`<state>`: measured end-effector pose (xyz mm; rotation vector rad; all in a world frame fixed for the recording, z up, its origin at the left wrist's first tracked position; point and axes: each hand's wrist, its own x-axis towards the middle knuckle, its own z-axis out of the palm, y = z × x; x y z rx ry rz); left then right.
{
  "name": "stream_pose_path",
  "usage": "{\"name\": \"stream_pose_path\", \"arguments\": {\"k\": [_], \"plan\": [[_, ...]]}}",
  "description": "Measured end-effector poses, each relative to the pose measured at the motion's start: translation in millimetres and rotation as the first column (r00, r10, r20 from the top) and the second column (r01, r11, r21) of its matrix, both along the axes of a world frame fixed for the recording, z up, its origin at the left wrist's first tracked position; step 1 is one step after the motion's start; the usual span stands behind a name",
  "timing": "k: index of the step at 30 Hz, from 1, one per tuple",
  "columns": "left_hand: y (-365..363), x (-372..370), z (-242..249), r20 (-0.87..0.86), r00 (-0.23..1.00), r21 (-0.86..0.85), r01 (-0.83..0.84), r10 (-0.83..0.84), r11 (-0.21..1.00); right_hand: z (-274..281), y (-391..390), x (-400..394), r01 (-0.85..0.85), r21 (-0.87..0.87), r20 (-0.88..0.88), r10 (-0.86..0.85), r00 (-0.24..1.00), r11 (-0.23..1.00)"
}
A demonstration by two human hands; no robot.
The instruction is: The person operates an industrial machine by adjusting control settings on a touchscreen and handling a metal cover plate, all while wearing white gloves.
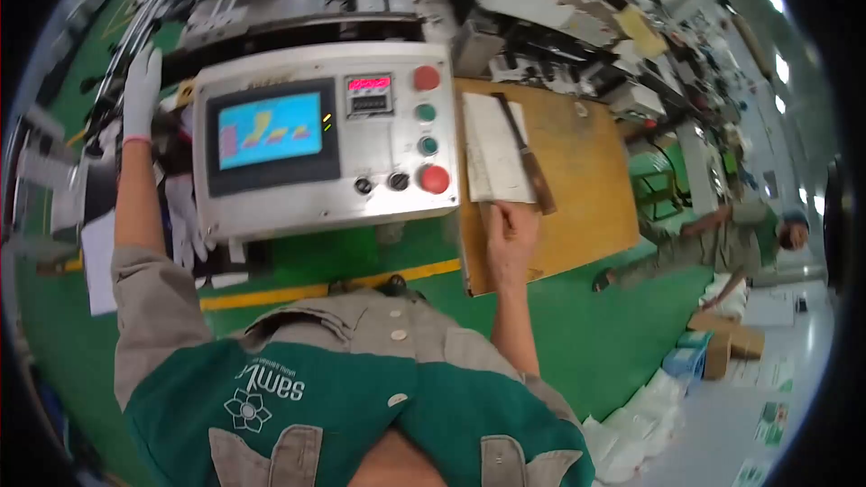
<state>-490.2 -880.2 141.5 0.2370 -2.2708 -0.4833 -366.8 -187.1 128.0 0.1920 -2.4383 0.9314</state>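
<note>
My left hand [142, 86], in a white glove, reaches up beside the machine's frame left of the control box, its fingers stretched out. Bare and with curled fingers, my right hand [512, 239] pinches the near edge of a white paper pad [492, 149] on the wooden table [586, 162]. Across the pad's right side lies a long dark blade with a brown wooden handle [538, 182], close to my right fingertips. Between my hands stands the metal control box [280, 207], with a lit screen [271, 129], round red and green buttons and a small red digital display.
Behind the control box is the machine's metal bed [298, 0]. A white glove [185, 216] hangs below the box's left side. Another person [735, 234] is at the right, near cardboard boxes [726, 343] and white plastic bags [636, 424]. Cluttered benches stand at the upper right.
</note>
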Motion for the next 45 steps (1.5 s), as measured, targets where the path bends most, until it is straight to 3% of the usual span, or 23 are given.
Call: {"name": "stream_pose_path", "arguments": {"k": [3,5,7,9,11,13,15,17,18,19,21,23,25,35,38,41,42,43,45], "plan": [[116,83,73,-0.141,0.989,0.178,-0.015,0.041,0.984,-23,13,-6,-0.066,-0.122,0.082,0.077,0.994,0.99],[181,124,95,-0.212,0.974,0.46,0.175,-0.084,0.87,-31,18,-10,-0.089,-0.203,0.139,0.118,0.983,0.975],[230,161,93,-0.175,0.952,0.344,0.298,-0.251,0.89,-40,22,-14,-0.086,-0.344,0.23,0.173,0.958,0.935],[291,185,84,-0.196,0.919,0.591,0.389,-0.342,0.706,-37,18,-10,-0.104,-0.412,0.269,0.23,0.935,0.905],[335,196,69,-0.079,0.914,0.602,0.362,-0.398,0.711,-38,20,-10,-0.117,-0.42,0.237,0.234,0.943,0.9],[363,193,49,-0.019,0.917,0.506,0.351,-0.397,0.788,-43,27,-12,-0.152,-0.404,0.214,0.255,0.943,0.902],[386,187,35,-0.011,0.928,0.491,0.328,-0.371,0.807,-32,30,-16,-0.24,-0.208,0.253,0.289,0.923,0.948],[398,172,10,-0.073,0.926,0.377,0.37,-0.371,0.849,-32,33,-18,-0.284,-0.252,0.253,0.346,0.903,0.925],[402,174,17,-0.057,0.926,0.401,0.364,-0.374,0.841,-24,31,-17,-0.262,-0.165,0.292,0.301,0.908,0.951],[407,167,4,-0.034,0.935,0.441,0.331,-0.352,0.834,-9,24,-12,-0.264,-0.193,0.331,0.317,0.889,0.945],[412,160,-14,0.065,0.947,0.249,0.29,-0.314,0.924,-26,34,-19,-0.308,-0.128,0.287,0.332,0.898,0.943],[423,159,-21,0.058,0.945,0.287,0.294,-0.323,0.912,-33,36,-20,-0.353,-0.172,0.233,0.387,0.892,0.92],[428,156,-25,0.056,0.951,0.301,0.276,-0.305,0.913,-20,31,-12,-0.358,-0.249,0.323,0.426,0.845,0.9],[430,148,-35,0.055,0.973,0.333,0.194,-0.225,0.923,-30,35,-18,-0.373,-0.222,0.275,0.425,0.863,0.901],[428,150,-32,-0.028,0.971,0.289,0.234,-0.236,0.928,-32,34,-21,-0.359,-0.168,0.216,0.389,0.895,0.918],[429,159,-20,-0.067,0.958,0.385,0.281,-0.277,0.879,-19,29,-12,-0.303,-0.202,0.33,0.356,0.874,0.931],[429,155,-22,0.028,0.964,0.347,0.239,-0.265,0.907,-25,34,-16,-0.326,-0.206,0.26,0.372,0.891,0.923],[426,149,-31,0.003,0.964,0.276,0.255,-0.266,0.927,-32,34,-18,-0.326,-0.185,0.188,0.359,0.914,0.927],[424,155,-18,0.085,0.954,0.415,0.229,-0.288,0.881,-31,32,-15,-0.297,-0.288,0.226,0.366,0.903,0.91]]}}
